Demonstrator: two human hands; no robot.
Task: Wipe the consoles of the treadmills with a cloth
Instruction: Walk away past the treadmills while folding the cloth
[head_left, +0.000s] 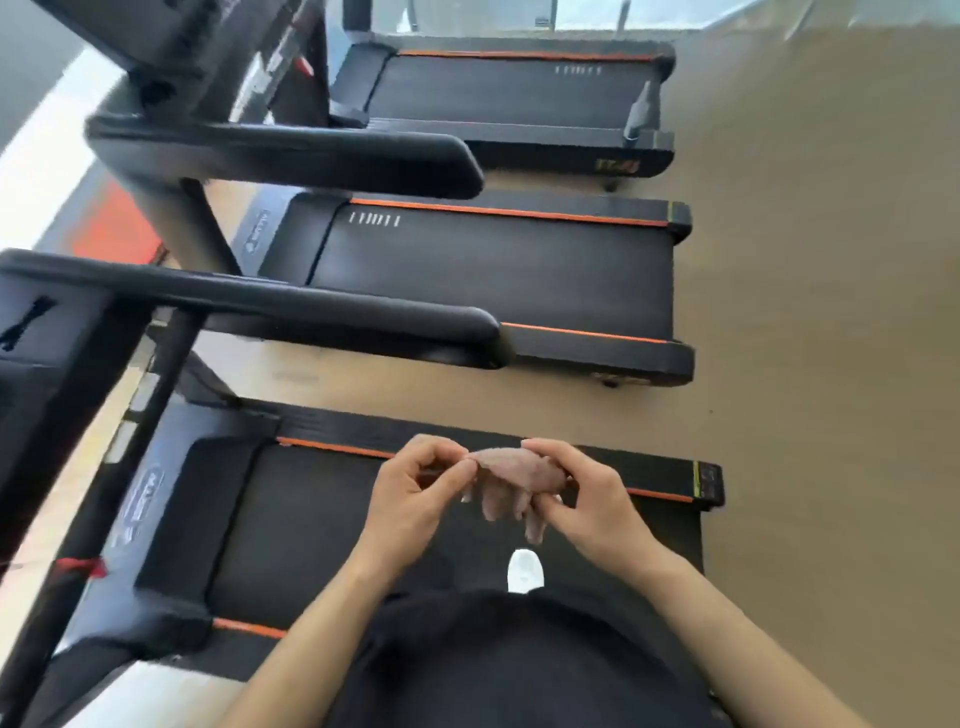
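A small brownish-pink cloth (511, 480) hangs bunched between both hands above the belt of the nearest treadmill (311, 525). My left hand (415, 493) pinches its left end with thumb and fingertips. My right hand (582, 493) grips its right end, fingers curled round it. The nearest treadmill's console (47, 353) is at the left edge, dark and partly cut off. A second console (156, 36) shows at the top left, blurred.
Three black treadmills with orange stripes lie side by side on a tan floor; the middle one (493, 270) and the far one (509, 93) are beyond my hands. Padded handrails (332, 306) jut right from the consoles. My white shoe (525, 570) stands on the near belt.
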